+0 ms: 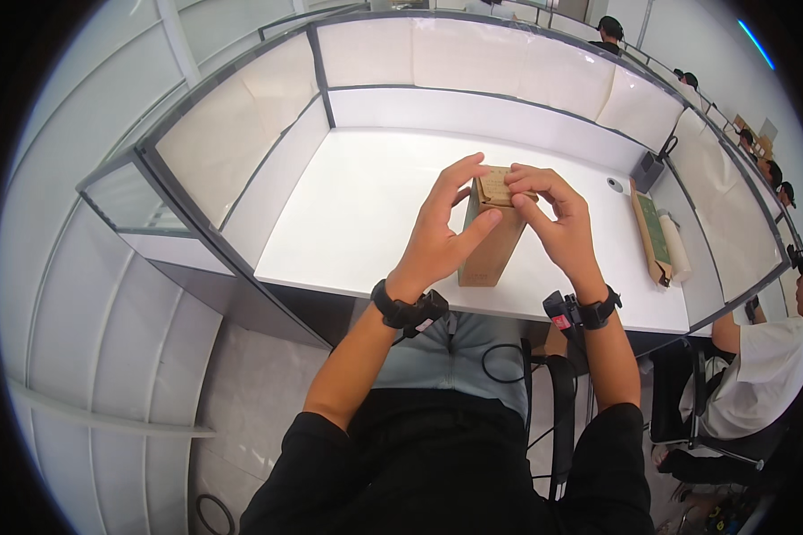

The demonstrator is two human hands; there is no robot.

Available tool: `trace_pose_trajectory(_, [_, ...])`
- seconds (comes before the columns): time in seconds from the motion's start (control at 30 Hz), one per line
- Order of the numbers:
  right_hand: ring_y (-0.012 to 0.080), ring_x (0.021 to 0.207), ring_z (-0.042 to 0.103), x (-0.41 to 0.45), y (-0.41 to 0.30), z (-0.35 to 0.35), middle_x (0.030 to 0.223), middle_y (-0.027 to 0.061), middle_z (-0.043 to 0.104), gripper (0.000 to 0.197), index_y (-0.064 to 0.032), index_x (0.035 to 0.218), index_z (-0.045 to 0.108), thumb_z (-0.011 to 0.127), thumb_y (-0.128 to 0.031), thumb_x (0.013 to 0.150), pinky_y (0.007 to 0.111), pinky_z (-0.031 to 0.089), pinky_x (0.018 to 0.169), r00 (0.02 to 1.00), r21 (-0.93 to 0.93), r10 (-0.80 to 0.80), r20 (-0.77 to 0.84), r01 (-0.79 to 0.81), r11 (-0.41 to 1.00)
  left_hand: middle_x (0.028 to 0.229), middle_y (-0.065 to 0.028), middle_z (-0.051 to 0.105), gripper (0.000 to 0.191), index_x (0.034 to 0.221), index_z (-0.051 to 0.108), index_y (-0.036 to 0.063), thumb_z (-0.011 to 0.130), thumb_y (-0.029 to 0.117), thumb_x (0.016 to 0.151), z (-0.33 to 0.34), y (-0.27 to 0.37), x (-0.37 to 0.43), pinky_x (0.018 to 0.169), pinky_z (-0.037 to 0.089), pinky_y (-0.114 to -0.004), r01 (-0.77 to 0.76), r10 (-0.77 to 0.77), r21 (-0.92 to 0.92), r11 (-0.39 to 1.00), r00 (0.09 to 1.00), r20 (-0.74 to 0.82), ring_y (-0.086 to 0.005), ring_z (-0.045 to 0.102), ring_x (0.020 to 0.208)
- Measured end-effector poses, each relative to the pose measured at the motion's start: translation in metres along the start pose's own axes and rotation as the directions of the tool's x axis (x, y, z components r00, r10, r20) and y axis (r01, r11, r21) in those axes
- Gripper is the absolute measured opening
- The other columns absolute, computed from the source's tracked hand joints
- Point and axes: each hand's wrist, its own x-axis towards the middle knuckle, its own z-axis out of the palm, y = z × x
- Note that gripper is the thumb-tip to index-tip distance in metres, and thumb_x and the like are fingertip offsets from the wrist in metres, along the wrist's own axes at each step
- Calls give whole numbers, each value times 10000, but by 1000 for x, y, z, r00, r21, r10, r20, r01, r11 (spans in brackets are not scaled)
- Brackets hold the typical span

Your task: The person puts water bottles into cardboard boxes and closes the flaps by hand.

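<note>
A tall brown cardboard box (490, 251) stands upright on the white desk (361, 200), near its front edge. Small printed writing marks its top and front. My left hand (438, 231) is at the upper left of the box, its thumb against the front face and its fingers reaching toward the top left edge. On the other side, my right hand (554, 204) has its fingertips on the top flap and its thumb at the top front edge, by the right corner. The flap looks folded down; the inside of the box is hidden.
At the desk's right side lie a green-and-brown carton (652, 231) and a white cylindrical thing (674, 247). Behind them are a dark holder (648, 170) and a cable grommet (614, 184). Partition panels (508, 60) enclose the desk. A person (759, 381) sits to the right.
</note>
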Motion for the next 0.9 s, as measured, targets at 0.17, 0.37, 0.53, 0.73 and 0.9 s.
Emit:
trace_pose_trajectory(0.17, [339, 1308, 588, -7, -7, -5, 1242, 138, 694, 127, -32, 1033, 754, 728, -94, 926, 425, 505, 1023, 976, -308, -211, 61, 219, 926, 1443, -114, 565, 235, 1129, 709, 76, 761, 87, 900, -5, -3, 2, 1097, 467, -397, -110, 84, 151, 982, 982, 172, -257, 556, 1332])
trace_pose_trajectory(0.37, [317, 1257, 619, -41, -14, 6, 1442, 137, 571, 664, -77, 1429, 571, 831, -248, 842, 405, 527, 983, 986, -426, -67, -151, -4, 905, 1385, -99, 581, 238, 1098, 688, 58, 778, 58, 878, -18, -17, -3, 1003, 531, -352, -146, 147, 349, 926, 989, 23, -229, 612, 1217])
trace_pose_trajectory(0.53, [346, 1081, 689, -100, 19, 31, 1439, 171, 537, 1081, -110, 1601, 274, 865, -452, 764, 419, 593, 796, 928, -545, 359, -104, -355, 760, 1368, -93, 578, 266, 1166, 632, 43, 755, 112, 941, -15, -44, -15, 945, 559, -365, 16, 26, 94, 995, 905, -426, -187, 606, 1175])
trace_pose_trajectory(0.73, [388, 1116, 664, -100, 30, 37, 1414, 174, 532, 911, -108, 1499, 392, 892, -304, 764, 432, 600, 823, 901, -492, 295, -319, -423, 760, 1402, -124, 514, 331, 1261, 516, 80, 686, 228, 1019, 14, -33, -36, 997, 522, -414, 271, -466, -417, 868, 735, -492, -219, 544, 1276])
trace_pose_trajectory(0.9, [342, 1091, 670, -130, 40, -23, 1322, 155, 578, 784, -73, 1408, 483, 906, -185, 757, 406, 569, 899, 936, -474, 72, -346, -240, 847, 1492, -120, 421, 396, 1326, 480, 77, 691, 164, 1002, 32, -33, -40, 997, 531, -424, 269, -394, -408, 873, 881, -262, -255, 535, 1317])
